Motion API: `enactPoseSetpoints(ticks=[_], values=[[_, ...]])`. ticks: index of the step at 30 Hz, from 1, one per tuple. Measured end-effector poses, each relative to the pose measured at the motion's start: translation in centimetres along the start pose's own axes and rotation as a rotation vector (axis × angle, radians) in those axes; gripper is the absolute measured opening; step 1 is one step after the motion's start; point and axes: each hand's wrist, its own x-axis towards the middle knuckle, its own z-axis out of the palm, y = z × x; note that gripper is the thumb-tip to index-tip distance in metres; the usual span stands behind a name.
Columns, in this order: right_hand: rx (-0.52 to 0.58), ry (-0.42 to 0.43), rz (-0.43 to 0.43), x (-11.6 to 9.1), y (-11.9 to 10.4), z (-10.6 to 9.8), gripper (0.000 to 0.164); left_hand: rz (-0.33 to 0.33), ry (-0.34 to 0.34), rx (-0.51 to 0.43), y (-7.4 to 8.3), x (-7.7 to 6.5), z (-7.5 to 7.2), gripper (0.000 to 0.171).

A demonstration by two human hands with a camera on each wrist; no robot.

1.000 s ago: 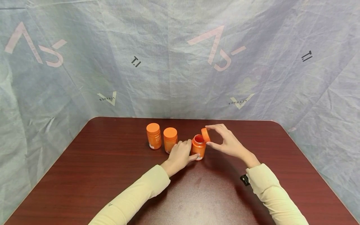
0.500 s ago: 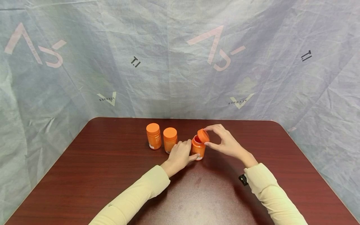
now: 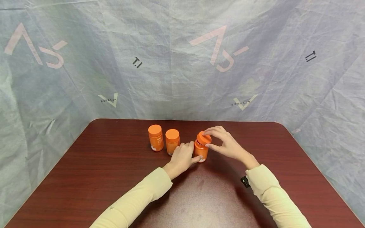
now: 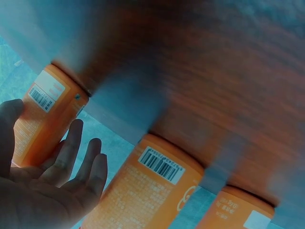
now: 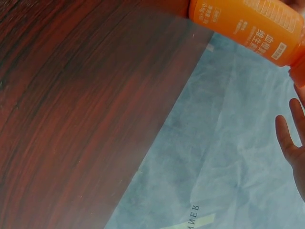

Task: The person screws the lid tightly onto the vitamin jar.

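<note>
An orange plastic bottle (image 3: 202, 153) stands upright on the table, and my left hand (image 3: 182, 156) grips its body from the left. In the left wrist view the thumb and fingers of that hand (image 4: 62, 193) sit around the bottle (image 4: 40, 119) below its barcode label. My right hand (image 3: 228, 144) pinches an orange lid (image 3: 204, 138) between thumb and fingers. The lid tilts over the bottle's mouth, with a dark gap showing at its left side. In the right wrist view the lid (image 5: 299, 70) is at the bottle's neck, partly cut off by the frame.
Two more orange bottles with lids on stand to the left: a nearer one (image 3: 172, 139) partly behind my left hand, and a farther one (image 3: 156, 138). The dark red wooden table (image 3: 114, 177) ends at a grey fabric backdrop (image 3: 171, 79).
My right hand has moved left with the lid, which has turned from nearly on edge beside the mouth to lying tilted over it. My left hand and the bottles have stayed put.
</note>
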Motion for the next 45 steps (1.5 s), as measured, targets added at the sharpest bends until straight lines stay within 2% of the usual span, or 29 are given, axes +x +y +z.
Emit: enactPoseSetpoints(ticks=[11, 25, 37, 45], values=[[0.009, -0.017, -0.018, 0.12, 0.02, 0.08, 0.032, -0.001, 0.000, 0.007, 0.00, -0.06, 0.01, 0.052], [-0.010, -0.007, -0.081, 0.26, 0.03, 0.28, 0.031, -0.002, -0.010, 0.010, -0.03, -0.05, 0.00, 0.054], [-0.015, -0.032, -0.080, 0.31, -0.12, 0.22, 0.030, -0.005, -0.011, 0.008, -0.08, -0.04, 0.03, 0.053], [-0.025, -0.042, -0.045, 0.14, -0.11, 0.31, 0.031, -0.013, -0.024, 0.011, 0.00, -0.05, -0.01, 0.057]])
